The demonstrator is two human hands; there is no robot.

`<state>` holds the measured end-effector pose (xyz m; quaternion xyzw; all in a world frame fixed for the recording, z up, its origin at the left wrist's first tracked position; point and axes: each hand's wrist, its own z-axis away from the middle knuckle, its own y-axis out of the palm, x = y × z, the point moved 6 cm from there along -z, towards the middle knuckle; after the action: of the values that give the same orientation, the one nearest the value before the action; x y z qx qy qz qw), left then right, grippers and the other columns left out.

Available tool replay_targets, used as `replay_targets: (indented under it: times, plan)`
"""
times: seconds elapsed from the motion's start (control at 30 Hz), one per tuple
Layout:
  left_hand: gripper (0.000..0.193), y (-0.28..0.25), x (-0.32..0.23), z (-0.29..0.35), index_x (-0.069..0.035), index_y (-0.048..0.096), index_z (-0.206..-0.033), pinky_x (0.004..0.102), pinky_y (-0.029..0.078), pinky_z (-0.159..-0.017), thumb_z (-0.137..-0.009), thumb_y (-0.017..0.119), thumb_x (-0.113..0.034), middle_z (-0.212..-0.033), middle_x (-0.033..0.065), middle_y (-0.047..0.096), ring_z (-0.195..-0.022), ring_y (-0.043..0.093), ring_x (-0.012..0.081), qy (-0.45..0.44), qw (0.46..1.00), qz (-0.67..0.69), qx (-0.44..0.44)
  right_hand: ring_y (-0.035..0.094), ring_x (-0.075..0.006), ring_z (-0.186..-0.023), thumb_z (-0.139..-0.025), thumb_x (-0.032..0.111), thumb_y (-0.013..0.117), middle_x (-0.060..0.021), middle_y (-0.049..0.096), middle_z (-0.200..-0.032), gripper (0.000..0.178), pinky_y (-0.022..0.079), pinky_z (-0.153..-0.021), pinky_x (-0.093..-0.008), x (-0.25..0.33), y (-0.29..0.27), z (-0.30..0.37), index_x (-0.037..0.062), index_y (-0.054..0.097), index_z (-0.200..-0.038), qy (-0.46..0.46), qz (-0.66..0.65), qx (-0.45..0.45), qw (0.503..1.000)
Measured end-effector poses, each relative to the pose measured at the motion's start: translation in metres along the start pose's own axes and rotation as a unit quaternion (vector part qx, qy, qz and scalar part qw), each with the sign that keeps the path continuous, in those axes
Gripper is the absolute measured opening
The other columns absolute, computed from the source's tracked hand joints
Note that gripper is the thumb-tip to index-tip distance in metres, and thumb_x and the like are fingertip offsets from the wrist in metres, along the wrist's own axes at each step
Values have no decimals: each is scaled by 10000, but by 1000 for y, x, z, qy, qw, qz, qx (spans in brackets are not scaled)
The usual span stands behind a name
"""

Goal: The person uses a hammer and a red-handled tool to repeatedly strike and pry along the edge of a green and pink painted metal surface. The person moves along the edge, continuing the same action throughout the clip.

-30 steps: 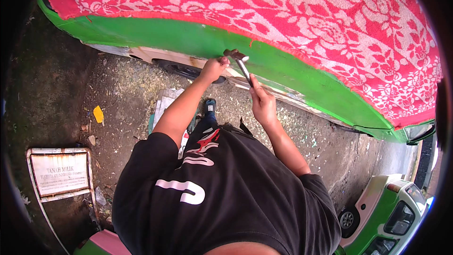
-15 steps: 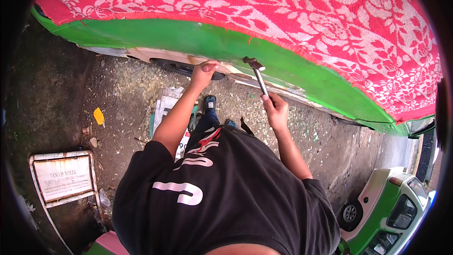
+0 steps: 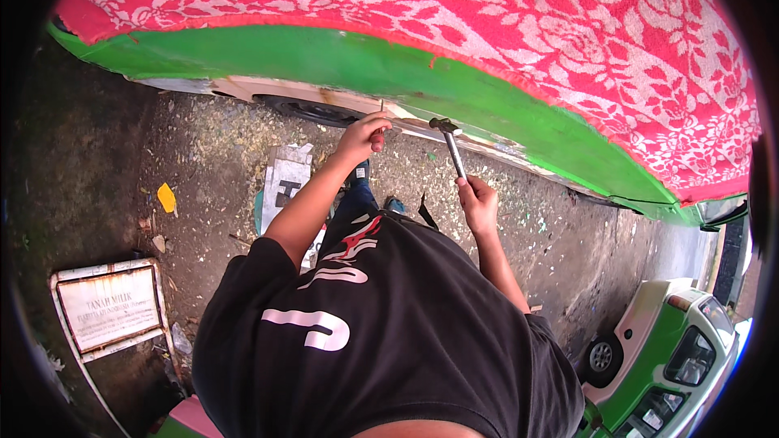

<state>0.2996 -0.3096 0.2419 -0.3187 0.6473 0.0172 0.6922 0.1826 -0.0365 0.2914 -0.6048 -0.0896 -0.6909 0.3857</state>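
My left hand (image 3: 363, 139) is closed round a screwdriver (image 3: 377, 139), whose reddish handle shows below the fingers. Its thin shaft points up to the lower edge of a green vehicle side (image 3: 324, 61); whether the tip touches is too small to tell. My right hand (image 3: 479, 203) grips a hammer (image 3: 454, 152) by its handle. The dark hammer head (image 3: 445, 126) is up beside the vehicle's lower strip, to the right of the screwdriver and apart from it. Along that whitish strip (image 3: 495, 150) the paint looks worn and patchy.
A red and white floral cloth (image 3: 560, 40) drapes over the vehicle. A dark wheel (image 3: 312, 111) sits under its edge. Flakes litter the ground around my feet, beside a printed board (image 3: 288, 186). A rusty framed sign (image 3: 109, 308) stands left; a green and white van (image 3: 665, 357), right.
My left hand has turned and dropped slightly, so the screwdriver's shaft and handle now show. My right hand and the hammer have come a little lower.
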Motion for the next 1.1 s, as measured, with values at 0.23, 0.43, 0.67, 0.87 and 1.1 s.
replay_targets:
  times: [0.23, 0.43, 0.67, 0.87, 1.1]
  plan:
    - [240, 13, -2, -14, -53, 622, -947, 310, 506, -627, -731, 616, 53, -1058, 51, 626, -753, 625, 172, 23, 994, -111, 0, 450, -74, -562, -929, 254, 639, 4, 515, -596, 297, 372, -510, -276, -3, -5, 5, -38, 656, -881, -21, 5, -24, 999]
    - [180, 29, -32, -31, -73, 604, -884, 408, 509, -789, -732, 640, 17, -1038, 65, 636, -959, 630, 270, 142, 960, -239, -4, 433, -62, -549, -934, 273, 628, 14, 505, -589, 308, 355, -497, -266, -15, -12, 13, -20, 647, -842, 23, -26, -33, 999]
    - [165, 67, -22, -51, -75, 622, -868, 422, 461, -892, -737, 614, 25, -931, 71, 640, -959, 604, 297, 155, 951, -257, 70, 449, -68, -540, -923, 275, 628, 8, 502, -570, 302, 369, -502, -279, -39, -28, 21, -14, 663, -843, 51, -23, -79, 995]
    - [187, 75, -17, -47, -86, 651, -881, 411, 483, -851, -729, 632, 22, -913, 67, 644, -940, 610, 285, 167, 948, -266, 41, 432, -55, -521, -928, 252, 628, 26, 495, -560, 287, 347, -479, -262, -54, -41, 30, -28, 679, -892, 72, -42, -99, 992]
    - [263, 62, -6, -36, -94, 668, -934, 388, 526, -798, -717, 640, 51, -1009, 36, 660, -955, 630, 279, 144, 967, -211, -10, 431, -45, -517, -929, 248, 632, 34, 493, -561, 274, 341, -467, -260, -55, -41, 34, -13, 671, -855, 83, -48, -103, 990]
